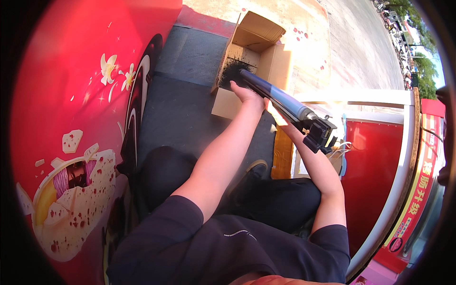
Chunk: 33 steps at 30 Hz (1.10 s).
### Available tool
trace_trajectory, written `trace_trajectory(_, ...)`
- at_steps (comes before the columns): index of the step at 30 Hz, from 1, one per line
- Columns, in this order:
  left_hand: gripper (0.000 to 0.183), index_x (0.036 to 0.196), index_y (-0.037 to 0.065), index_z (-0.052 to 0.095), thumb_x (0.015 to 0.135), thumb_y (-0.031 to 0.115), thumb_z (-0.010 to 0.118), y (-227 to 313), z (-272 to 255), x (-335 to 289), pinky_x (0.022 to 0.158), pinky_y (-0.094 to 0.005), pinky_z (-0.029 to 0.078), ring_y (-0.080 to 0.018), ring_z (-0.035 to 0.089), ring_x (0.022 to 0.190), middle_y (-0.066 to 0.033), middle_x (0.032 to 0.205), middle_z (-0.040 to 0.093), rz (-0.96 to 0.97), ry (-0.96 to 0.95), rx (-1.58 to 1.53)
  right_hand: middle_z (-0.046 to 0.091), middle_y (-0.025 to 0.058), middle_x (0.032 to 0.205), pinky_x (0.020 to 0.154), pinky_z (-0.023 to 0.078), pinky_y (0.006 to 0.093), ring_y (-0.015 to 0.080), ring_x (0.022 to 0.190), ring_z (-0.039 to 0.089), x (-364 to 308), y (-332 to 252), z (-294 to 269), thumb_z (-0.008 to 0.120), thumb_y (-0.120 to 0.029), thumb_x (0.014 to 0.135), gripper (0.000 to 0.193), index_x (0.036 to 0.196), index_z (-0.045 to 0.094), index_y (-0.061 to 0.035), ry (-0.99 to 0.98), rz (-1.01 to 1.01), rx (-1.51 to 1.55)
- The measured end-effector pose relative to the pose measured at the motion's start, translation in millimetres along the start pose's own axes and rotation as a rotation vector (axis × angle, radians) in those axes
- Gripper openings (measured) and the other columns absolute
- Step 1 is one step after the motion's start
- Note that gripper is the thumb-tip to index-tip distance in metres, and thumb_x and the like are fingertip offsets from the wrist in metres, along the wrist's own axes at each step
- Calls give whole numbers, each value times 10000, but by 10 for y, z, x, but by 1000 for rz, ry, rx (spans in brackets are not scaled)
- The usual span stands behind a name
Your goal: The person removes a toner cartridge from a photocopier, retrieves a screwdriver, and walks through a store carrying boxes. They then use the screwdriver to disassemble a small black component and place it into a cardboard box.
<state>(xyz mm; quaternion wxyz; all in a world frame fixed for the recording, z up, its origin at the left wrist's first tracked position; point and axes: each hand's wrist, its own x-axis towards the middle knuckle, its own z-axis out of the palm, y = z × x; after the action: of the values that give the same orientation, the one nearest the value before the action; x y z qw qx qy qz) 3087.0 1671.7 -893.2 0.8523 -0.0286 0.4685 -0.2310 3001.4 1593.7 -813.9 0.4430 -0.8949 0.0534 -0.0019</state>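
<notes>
A long printer drum unit [281,100] with a shiny blue-grey roller and a black end piece slants across in front of me. Its far end hangs over an open cardboard box [280,64], above black powder [232,71] spilled inside. My left hand [247,95] supports the unit's far part from the near side, thumb out, the other fingers hidden behind it. Closer to the black end, my right hand [275,113] grips the underside, with its fingers mostly covered by the unit.
A red printed panel [90,47] stands on the left. To the right is a white-framed red panel [373,161]. Beside my right forearm lie pale cables [343,148] and brown cardboard [282,154]. Dark grey floor [175,104] lies under the box's left side; my knees are below.
</notes>
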Motion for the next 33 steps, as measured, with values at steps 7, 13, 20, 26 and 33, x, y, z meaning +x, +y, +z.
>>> trace_trajectory(7, 1230, 1546, -48, 140, 774, 866, 426, 116, -132, 73, 1162, -468, 321, -329, 285, 1465, -197, 1589, 224, -104, 51, -22, 634, 81, 1169, 974, 507, 303, 155, 1098, 585, 74, 110, 13, 658, -89, 963, 292, 1242, 601, -22, 6, 219, 353)
trace_trajectory(13, 1252, 1556, -27, 102, 759, 880, 432, 193, -126, 131, 1152, -472, 335, -335, 249, 1476, -188, 1604, 181, -112, 89, 35, 607, 76, 1260, 1058, 416, 296, 171, 1177, 539, 124, 225, -5, 703, -318, 951, 434, 1277, 585, -56, 30, 420, 1272)
trace_trajectory(20, 871, 1384, 68, 515, 899, 769, 333, -65, 223, -60, 1065, -422, 415, -301, 529, 1252, -119, 1388, 546, 60, -56, -9, 661, 68, 1162, 979, 471, 298, 156, 1091, 601, 80, -210, 4, 789, -189, 883, 376, 1187, 632, -32, 81, 363, 565)
trace_trajectory(26, 583, 1191, -19, 555, 938, 506, 541, 68, -209, -74, 991, -452, 430, -371, 552, 1164, -203, 1234, 589, 709, 426, 1052, 684, 44, 1054, 875, 515, 249, 117, 978, 636, 460, 34, -83, 771, -110, 887, 299, 1145, 636, -40, 214, 325, 536)
trace_trajectory(33, 488, 1154, 22, 561, 802, 318, 725, 480, -461, 52, 985, -470, 420, -367, 517, 1151, -180, 1158, 544, 1284, 693, 1573, 609, 11, 1020, 765, 514, 271, 126, 870, 613, 1458, 627, 68, 731, 72, 854, 429, 1201, 522, -70, 260, -113, 499)
